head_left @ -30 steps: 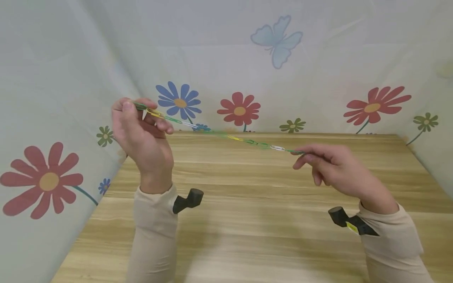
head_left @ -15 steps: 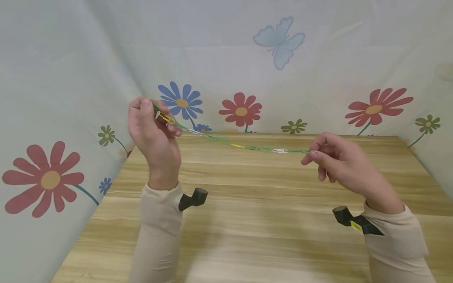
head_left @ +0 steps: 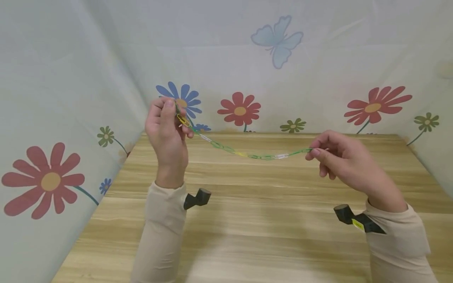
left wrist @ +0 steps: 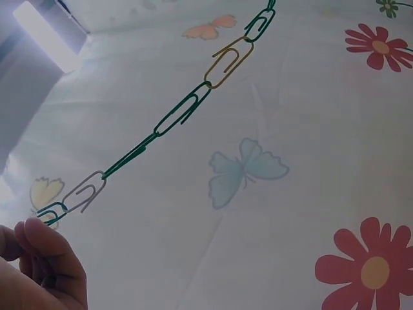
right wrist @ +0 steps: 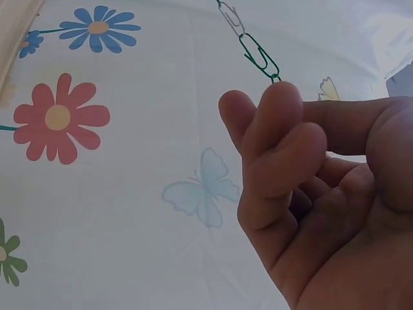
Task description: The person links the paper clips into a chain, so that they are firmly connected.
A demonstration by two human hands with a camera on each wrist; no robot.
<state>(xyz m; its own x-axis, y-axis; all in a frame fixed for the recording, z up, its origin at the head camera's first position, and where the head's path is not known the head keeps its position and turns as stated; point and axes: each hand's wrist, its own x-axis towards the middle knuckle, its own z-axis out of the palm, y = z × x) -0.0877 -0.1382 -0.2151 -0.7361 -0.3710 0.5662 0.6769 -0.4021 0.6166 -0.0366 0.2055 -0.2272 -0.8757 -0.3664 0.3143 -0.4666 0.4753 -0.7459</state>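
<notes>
A chain of linked paper clips (head_left: 242, 154), mostly green with some yellow and white ones, hangs in a shallow curve above the table. My left hand (head_left: 164, 131) pinches its upper left end between thumb and fingers. At the lower right end, my right hand (head_left: 341, 163) pinches a green clip between thumb and forefinger. In the left wrist view the chain's white clip (left wrist: 84, 192) and several others run up and right from the left hand (left wrist: 48, 268). From the right hand (right wrist: 303, 181), the chain rises in the right wrist view; the pinched end is hidden by the fingers.
A wooden table (head_left: 262, 220) lies below both hands. A pale cloth (head_left: 212, 47) printed with flowers and butterflies stands behind it and along the sides. Black wrist cameras sit on both sleeves, the left camera (head_left: 198, 198) and the right camera (head_left: 359, 219).
My left hand has moved right, closer to the right hand. The paper clip chain has gone from nearly straight to sagging. My right hand has shifted slightly right.
</notes>
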